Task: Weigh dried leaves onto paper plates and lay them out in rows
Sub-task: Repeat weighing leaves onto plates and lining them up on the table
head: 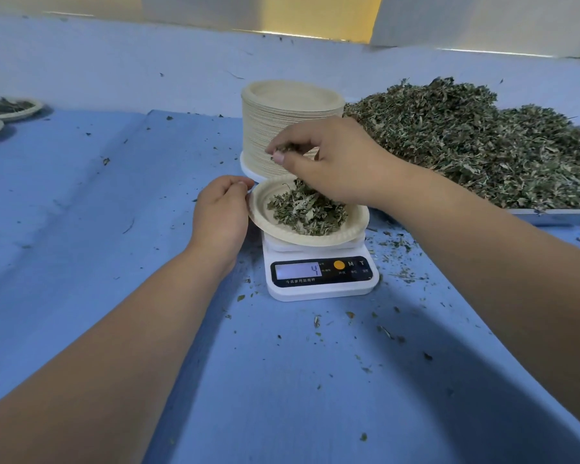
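Note:
A paper plate (268,226) with a heap of dried leaves (307,211) sits on a white digital scale (318,277) whose display reads 4. My left hand (221,212) pinches the plate's left rim. My right hand (332,162) hovers over the plate and pinches a small tuft of leaves between thumb and fingers. A tall stack of empty paper plates (282,112) stands just behind the scale. A big pile of dried leaves (476,139) lies on a metal tray (556,216) at the right.
Two filled plates (10,108) lie at the far left edge of the blue table cloth (81,212). Leaf crumbs are scattered around the scale and toward the front right. A pale wall runs along the back.

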`<state>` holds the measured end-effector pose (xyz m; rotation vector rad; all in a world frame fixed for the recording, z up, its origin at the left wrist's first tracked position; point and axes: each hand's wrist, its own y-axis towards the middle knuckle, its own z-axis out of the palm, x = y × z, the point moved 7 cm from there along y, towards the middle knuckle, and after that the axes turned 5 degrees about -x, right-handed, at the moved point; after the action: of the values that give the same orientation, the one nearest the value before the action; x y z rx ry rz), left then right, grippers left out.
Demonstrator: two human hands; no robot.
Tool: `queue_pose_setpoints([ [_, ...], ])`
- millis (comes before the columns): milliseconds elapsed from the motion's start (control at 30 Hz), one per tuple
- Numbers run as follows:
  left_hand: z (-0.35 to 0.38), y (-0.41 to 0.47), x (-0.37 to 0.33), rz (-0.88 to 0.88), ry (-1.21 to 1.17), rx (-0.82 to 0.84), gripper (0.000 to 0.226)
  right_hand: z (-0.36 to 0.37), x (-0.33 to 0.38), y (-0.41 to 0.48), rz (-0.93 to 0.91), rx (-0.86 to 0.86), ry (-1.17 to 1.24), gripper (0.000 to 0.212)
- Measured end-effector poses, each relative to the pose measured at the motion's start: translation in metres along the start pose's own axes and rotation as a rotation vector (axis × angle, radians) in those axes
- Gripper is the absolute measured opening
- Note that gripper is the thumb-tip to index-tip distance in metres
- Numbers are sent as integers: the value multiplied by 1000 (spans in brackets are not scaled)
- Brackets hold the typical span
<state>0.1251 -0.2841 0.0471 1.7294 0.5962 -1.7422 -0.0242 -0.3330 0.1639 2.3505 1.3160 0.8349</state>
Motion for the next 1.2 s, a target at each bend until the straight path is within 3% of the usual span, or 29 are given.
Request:
queue_pose_setpoints([
  [167, -1, -1, -2, 0, 4, 2, 23, 15, 4, -13, -25, 226, -126, 31],
  [400, 1, -2, -3, 16, 28, 19, 29, -9, -28, -21, 140, 28, -6, 27],
  [567, 3, -3, -4, 26, 38, 32, 24, -5, -52, -40, 213, 57, -81, 34],
  [733, 5, -2, -2, 41, 43, 48, 14, 4, -44, -50, 158, 61, -29, 30],
  [900, 6, 0, -1, 61, 28, 55, 10, -7, -59, -50, 237, -87, 158, 24],
  [1100, 6, -3, -3, 49, 27, 63, 14, -27, -84, -70, 319, -237, 11, 26],
  [1200, 8, -2, -4, 56, 58, 70, 18, -22, -86, -80, 330, -164, -145, 30],
])
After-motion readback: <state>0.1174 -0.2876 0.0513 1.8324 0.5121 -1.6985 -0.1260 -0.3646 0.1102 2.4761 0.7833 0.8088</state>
